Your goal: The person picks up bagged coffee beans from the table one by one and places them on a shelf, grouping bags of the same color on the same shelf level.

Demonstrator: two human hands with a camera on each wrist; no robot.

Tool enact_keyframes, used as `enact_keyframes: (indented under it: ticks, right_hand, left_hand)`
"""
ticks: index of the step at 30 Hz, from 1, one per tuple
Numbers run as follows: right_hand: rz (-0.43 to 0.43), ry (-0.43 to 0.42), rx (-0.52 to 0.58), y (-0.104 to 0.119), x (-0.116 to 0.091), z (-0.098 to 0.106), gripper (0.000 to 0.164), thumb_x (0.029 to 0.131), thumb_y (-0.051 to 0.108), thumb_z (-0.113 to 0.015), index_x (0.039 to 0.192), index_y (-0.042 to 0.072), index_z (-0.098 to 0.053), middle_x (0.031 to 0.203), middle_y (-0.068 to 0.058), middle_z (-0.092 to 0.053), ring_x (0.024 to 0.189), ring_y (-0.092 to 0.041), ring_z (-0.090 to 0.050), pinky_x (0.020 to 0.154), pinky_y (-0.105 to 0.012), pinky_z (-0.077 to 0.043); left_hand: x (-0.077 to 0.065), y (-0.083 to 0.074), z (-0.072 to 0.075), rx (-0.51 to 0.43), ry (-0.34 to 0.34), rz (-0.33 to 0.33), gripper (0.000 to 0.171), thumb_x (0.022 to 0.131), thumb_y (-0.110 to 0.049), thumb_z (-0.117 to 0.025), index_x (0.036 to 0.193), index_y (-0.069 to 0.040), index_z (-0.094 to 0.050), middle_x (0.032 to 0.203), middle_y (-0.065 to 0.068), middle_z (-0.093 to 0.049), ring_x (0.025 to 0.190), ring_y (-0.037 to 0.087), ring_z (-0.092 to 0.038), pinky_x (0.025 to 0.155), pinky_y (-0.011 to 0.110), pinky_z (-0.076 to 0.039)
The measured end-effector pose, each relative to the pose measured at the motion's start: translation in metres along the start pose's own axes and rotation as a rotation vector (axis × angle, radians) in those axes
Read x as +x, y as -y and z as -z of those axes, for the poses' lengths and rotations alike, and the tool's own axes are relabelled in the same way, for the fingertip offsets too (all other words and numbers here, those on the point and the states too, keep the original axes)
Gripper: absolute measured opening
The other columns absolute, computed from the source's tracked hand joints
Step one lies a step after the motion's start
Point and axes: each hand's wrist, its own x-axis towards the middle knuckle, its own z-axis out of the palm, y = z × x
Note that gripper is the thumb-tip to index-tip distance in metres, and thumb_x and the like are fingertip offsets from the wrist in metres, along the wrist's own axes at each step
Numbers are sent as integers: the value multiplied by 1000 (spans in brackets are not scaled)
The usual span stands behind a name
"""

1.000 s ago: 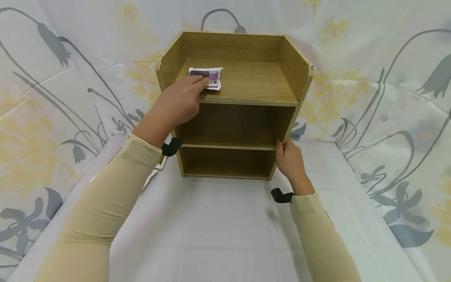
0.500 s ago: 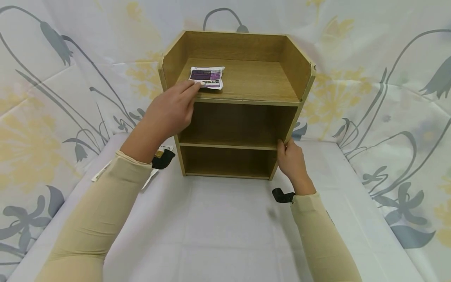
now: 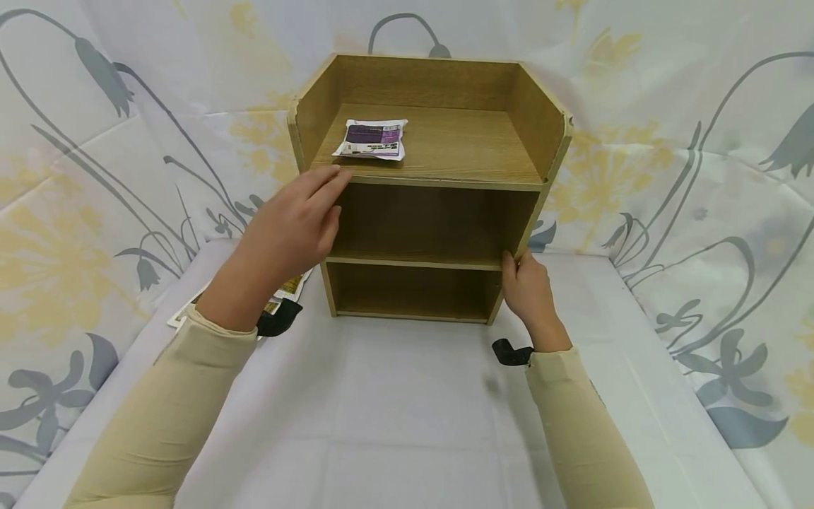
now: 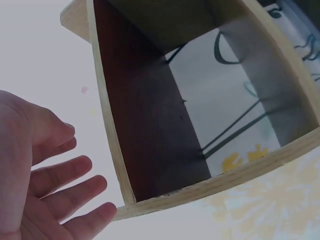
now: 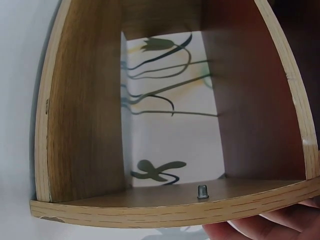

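A small wooden shelf unit (image 3: 458,145) stands upright on the white-covered table. On its top tier, toward the left, lies a white and purple packet (image 3: 374,141). My left hand (image 3: 289,223) is off the packet, its fingertips near the front left corner of that tier. Loosely bent, spaced fingers (image 4: 70,195) show in the left wrist view, holding nothing. My right hand (image 3: 529,293) grips the unit's right side panel at the height of the middle board. In the right wrist view its fingers (image 5: 262,227) lie along the panel's outer face, partly hidden by the edge.
Flat packets (image 3: 294,286) with yellow and white print lie on the table left of the unit, partly covered by the left forearm. Flower-printed cloth (image 3: 699,177) hangs behind and at both sides. A small metal peg (image 5: 202,191) sticks out inside the side panel.
My left hand has let go of the packet and drawn back down and left, leaving it on the top tier. The right hand stays on the side panel.
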Motion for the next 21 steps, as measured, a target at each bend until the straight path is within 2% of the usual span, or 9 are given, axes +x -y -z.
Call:
enact_keyframes:
  ticks: [4, 14, 21]
  right_hand:
    - [-5, 8, 4, -1, 0, 0, 50, 104, 36, -29, 118, -7, -52, 100, -31, -65, 84, -41, -66, 67, -51, -52]
    - [-10, 14, 11, 0, 0, 0, 51, 104, 35, -29, 118, -8, -52, 101, -32, -65, 84, -41, -66, 67, -52, -52]
    - [-14, 20, 16, 0, 0, 0, 52, 104, 36, -28, 122, -8, -51, 105, -33, -65, 89, -44, -67, 70, -54, -54]
  left_hand:
    - [-11, 0, 2, -2, -10, -8, 43, 91, -4, -55, 133, 5, -54, 132, 23, -56, 120, 38, -55, 101, 46, -48]
    - [-44, 0, 6, -10, 16, 58, 44, 90, -7, -58, 133, 4, -54, 130, 23, -56, 118, 39, -55, 100, 50, -47]
    - [-62, 7, 7, -12, 25, 85, 45, 91, -8, -59, 134, 3, -53, 130, 22, -56, 119, 38, -54, 100, 50, -46]
